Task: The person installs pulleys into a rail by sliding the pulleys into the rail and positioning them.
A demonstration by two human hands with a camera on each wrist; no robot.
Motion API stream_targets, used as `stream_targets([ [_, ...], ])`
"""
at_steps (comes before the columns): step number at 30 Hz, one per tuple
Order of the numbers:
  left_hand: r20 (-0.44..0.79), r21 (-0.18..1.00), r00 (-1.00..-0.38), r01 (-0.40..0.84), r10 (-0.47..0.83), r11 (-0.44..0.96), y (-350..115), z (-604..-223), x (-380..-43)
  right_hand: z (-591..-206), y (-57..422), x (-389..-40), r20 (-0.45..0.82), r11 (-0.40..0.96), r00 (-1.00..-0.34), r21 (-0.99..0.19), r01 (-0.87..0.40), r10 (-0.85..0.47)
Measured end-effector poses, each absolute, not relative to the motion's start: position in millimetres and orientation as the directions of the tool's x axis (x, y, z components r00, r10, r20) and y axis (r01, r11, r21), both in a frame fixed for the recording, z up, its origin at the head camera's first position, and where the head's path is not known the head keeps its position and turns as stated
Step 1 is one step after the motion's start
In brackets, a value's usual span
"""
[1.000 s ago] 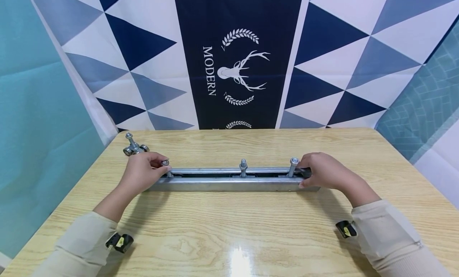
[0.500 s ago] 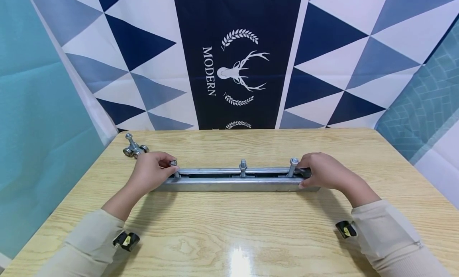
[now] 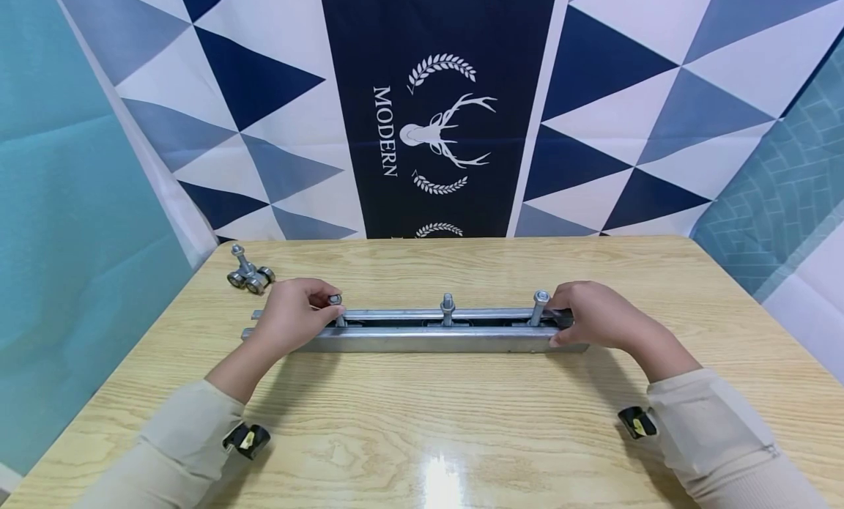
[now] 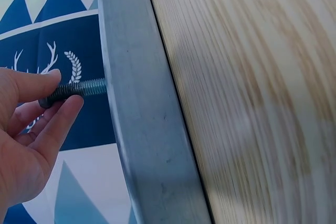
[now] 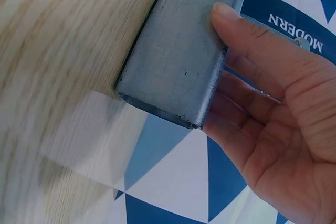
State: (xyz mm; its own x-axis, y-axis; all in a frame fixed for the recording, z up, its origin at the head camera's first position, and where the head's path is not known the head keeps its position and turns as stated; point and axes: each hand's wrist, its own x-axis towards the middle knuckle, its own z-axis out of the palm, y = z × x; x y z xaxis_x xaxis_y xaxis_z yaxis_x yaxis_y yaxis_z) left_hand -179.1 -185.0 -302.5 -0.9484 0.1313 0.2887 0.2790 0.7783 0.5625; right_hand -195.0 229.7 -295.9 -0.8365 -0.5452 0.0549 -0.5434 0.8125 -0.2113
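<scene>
A metal channel rail [image 3: 409, 340] lies across the table, its slot facing up. Three bolts stand up out of the slot. My left hand [image 3: 297, 315] pinches the leftmost bolt [image 3: 339, 311] between thumb and fingers; in the left wrist view the threaded shank [image 4: 86, 88] shows between the fingertips and the rail. The middle bolt [image 3: 448, 309] stands untouched. Close to the right bolt [image 3: 538, 307], my right hand [image 3: 593, 315] grips the rail's right end, thumb on the front wall [image 5: 184, 51] and fingers behind it.
A trolley with several small wheels and an upright bolt [image 3: 250, 271] stands on the wooden table [image 3: 422, 414] at the back left, behind my left hand. A patterned cloth [image 3: 442, 128] hangs along the table's far edge.
My left hand has slid right along the rail with the leftmost bolt, and the rail's left end now shows. My right hand and the other two bolts stay put.
</scene>
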Motion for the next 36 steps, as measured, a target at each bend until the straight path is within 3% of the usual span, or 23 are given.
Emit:
stream_targets([
  [36,0.275,0.583,-0.952,0.275,0.133,0.765,-169,-303,-180,-297,230,-194,0.073,0.806,-0.832,-0.215,-0.552,-0.551],
])
